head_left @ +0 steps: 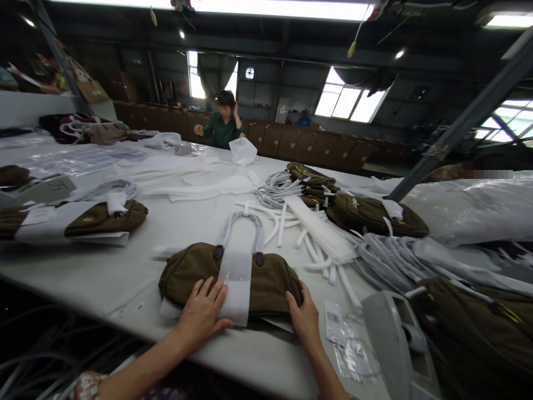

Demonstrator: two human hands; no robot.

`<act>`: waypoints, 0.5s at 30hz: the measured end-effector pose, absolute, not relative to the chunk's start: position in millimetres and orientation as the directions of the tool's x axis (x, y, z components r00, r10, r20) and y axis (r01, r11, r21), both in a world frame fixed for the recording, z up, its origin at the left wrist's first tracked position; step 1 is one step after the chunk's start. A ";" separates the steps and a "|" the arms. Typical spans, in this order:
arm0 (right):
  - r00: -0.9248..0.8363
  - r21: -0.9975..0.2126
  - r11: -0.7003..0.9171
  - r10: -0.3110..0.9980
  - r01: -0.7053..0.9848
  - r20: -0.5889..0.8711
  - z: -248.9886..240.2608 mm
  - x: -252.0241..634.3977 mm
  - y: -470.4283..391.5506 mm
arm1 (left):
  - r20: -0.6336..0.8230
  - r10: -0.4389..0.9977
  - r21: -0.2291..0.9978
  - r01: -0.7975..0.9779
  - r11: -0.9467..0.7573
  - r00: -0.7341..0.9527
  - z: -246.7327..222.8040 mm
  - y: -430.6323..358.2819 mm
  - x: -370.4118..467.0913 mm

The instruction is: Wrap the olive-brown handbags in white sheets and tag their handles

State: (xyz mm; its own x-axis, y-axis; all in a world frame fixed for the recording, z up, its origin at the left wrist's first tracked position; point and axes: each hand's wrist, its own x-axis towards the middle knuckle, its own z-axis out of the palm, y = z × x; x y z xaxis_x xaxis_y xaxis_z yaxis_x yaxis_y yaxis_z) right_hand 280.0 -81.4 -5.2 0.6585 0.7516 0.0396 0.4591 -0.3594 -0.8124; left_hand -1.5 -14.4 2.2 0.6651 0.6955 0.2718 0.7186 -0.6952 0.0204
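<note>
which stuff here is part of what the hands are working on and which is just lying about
In the job, it seems:
brown bag, touched by left hand and right hand
white strip across it
its wrapped handles

Probably just lying about:
loose white tubes
barcode card
grey device at right
other bag at left

We get a dim room lit by a long ceiling tube (283,8) at twelve o'clock (badly blown out, like the windows (352,97) at one), with soft shadows on the surface (175,283) and stretched, smeary edges.
</note>
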 end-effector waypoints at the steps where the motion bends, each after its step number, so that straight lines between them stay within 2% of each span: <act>1: 0.659 -0.808 -0.364 0.751 0.463 0.039 -4.7 279.7 -80.5 | 0.263 0.693 0.017 0.715 -0.699 0.671 -0.6 -12.7 -1.6; 6: 0.676 -0.800 -0.389 0.737 0.457 0.027 -4.0 279.8 -77.4 | 0.295 0.668 0.054 0.686 -0.726 0.683 -7.5 -7.4 -3.4; 10: 0.689 -0.810 -0.392 0.725 0.435 0.019 -4.0 280.1 -76.8 | 0.389 0.633 0.160 0.627 -0.762 0.670 0.4 -10.8 -14.3; 12: 0.693 -0.814 -0.395 0.720 0.427 0.014 -2.4 280.2 -76.8 | 0.456 0.665 0.255 0.629 -0.735 0.592 6.8 -14.2 -27.2; 15: 0.699 -0.821 -0.402 0.715 0.405 -0.005 2.0 281.4 -78.5 | 0.532 0.793 0.456 0.689 -0.563 0.297 12.6 -14.1 -56.4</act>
State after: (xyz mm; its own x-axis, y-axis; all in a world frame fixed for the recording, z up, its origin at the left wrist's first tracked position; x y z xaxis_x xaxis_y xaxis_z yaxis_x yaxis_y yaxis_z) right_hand 281.4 -78.5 2.0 0.6991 0.7150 -0.0053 0.4048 -0.4019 -0.8213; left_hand -56.4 -14.1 12.6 0.2965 0.7934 0.5316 0.6893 -0.5631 0.4558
